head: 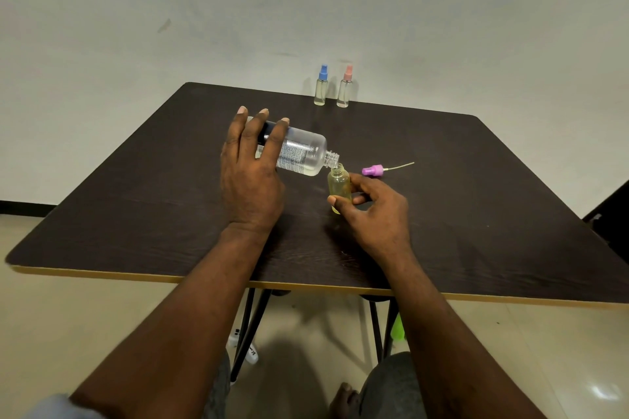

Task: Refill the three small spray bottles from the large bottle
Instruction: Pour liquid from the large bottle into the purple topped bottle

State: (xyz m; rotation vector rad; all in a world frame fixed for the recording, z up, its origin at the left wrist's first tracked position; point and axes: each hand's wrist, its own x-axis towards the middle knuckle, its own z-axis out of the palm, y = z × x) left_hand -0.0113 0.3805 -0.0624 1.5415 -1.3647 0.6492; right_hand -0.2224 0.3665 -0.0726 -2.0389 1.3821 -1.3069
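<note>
At the centre of the frame, the left hand [250, 177] grips the one large bottle [299, 155], tipped on its side with its open neck touching the mouth of one uncapped small bottle [338, 185]. The right hand [374, 211] pinches that bottle between thumb and fingers. One purple spray cap [374, 169] lies just right of it on the tabletop [476, 197]. Two capped spray bottles stand at the upper centre, a blue-capped spray bottle [321, 87] and a pink-capped spray bottle [344, 88].

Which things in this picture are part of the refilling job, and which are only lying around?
Part of the job: large bottle in the left hand; open small bottle in the right hand; purple spray head on the table; blue-capped bottle; pink-capped bottle.
Lying around: green object and white objects on the floor under the table.
</note>
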